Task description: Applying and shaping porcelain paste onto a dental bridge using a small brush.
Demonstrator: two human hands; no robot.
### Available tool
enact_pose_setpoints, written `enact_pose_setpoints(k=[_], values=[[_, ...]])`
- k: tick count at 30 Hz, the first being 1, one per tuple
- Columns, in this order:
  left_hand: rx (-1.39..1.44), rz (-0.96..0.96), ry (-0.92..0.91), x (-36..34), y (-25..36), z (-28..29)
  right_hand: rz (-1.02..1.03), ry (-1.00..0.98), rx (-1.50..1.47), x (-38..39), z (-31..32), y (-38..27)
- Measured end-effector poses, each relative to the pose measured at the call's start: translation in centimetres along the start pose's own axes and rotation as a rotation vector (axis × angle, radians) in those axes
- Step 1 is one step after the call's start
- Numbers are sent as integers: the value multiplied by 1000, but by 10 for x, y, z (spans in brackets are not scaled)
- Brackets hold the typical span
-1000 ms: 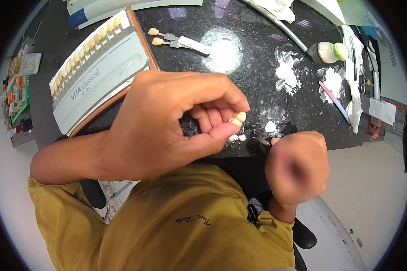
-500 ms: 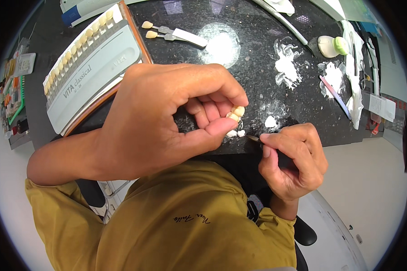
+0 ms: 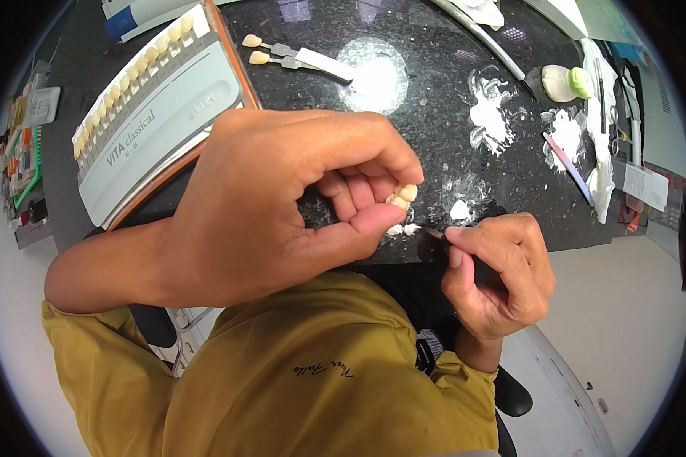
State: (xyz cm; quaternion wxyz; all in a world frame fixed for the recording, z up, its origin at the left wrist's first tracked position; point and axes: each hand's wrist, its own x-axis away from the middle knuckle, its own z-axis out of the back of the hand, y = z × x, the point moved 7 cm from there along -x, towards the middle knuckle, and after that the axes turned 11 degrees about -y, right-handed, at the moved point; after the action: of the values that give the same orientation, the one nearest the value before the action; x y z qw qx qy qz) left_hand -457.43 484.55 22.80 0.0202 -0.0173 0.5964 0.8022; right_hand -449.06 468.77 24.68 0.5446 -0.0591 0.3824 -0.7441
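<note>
Dark lettering is borne by the grey shade guide (image 3: pixel 164 114) at upper left, and dark script is printed across the mustard garment (image 3: pixel 282 335) at lower centre. A cream tooth-shaped piece (image 3: pixel 406 193), just right of centre, is pinched in the fingertips of the left hand (image 3: pixel 263 194). A slim pointed tool (image 3: pixel 433 233) is gripped by the right hand (image 3: pixel 503 274); its tip, seen just beside a small white lump (image 3: pixel 411 228) half a second ago, now appears to be touched to it.
</note>
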Motion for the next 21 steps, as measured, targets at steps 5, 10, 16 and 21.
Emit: enact_pose_setpoints(k=[5,10,16,21], values=[[6,-6,4,0,0,1,40,-36,6,-2,-2,-1],[-17,-33,13,-1,1,2,53,5,-58,0,3,-1],[-13,-42,14,0,2,1,104,101,-146,4,10,-4],[-7,-43,15,0,1,0,107,174,-115,-6,7,-12]])
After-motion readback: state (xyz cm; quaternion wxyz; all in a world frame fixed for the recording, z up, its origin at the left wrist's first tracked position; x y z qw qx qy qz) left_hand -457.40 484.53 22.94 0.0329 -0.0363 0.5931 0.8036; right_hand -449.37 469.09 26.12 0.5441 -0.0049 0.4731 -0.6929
